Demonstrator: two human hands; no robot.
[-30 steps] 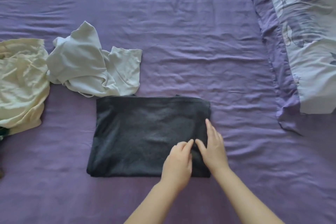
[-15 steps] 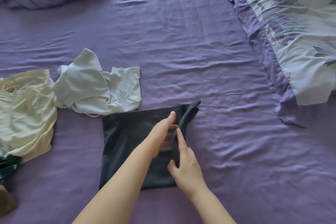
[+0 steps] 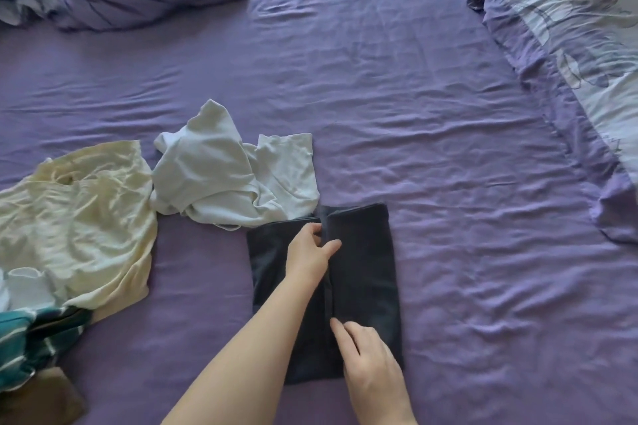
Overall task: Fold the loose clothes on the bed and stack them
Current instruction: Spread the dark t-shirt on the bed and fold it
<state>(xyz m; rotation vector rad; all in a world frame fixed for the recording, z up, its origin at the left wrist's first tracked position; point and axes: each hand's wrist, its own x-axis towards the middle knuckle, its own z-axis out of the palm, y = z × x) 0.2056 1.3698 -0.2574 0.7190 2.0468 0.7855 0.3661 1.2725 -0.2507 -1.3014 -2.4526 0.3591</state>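
Dark grey garment [image 3: 362,272], half folded, lies on the purple bed sheet [image 3: 379,97] at 6 o'clock.
I see my left hand [image 3: 309,252] pinching its folded edge, my right hand [image 3: 371,362] resting flat-fingered nearby; it looks soft, light and floppy, best held at the edge corners.

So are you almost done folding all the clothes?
Not yet. Done: nothing is stacked so far. In hand: the dark grey garment is partly folded, its right side turned over; the left hand pinches the fold's edge and the right hand rests on it. Left: the crumpled white t-shirt, the pale yellow garment and the teal striped cloth lie loose.
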